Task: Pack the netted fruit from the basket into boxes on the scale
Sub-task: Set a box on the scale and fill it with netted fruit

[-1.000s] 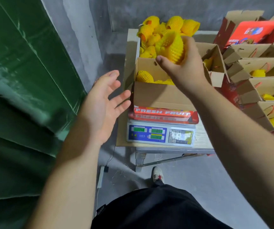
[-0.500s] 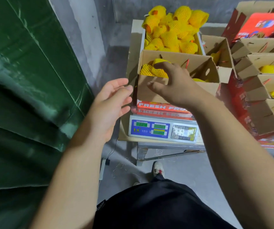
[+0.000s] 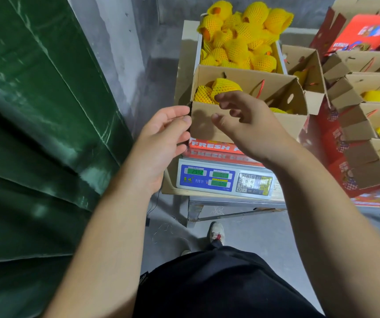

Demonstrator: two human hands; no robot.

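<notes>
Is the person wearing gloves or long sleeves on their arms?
No. The left hand and right hand are bare: no gloves, rings, watch or sleeves show up to the frame's edge. Lower down, black clothing shows.

Wooden table (image 3: 278, 194), scale (image 3: 224, 180), basket (image 3: 279, 56), open boxes (image 3: 368, 131)

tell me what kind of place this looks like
Most likely a small fruit packing or wholesale workroom. An electronic scale carries an open cardboard box printed FRESH FRUIT, a basket behind it is heaped with netted fruit, and more open boxes are lined up to the right.
</notes>
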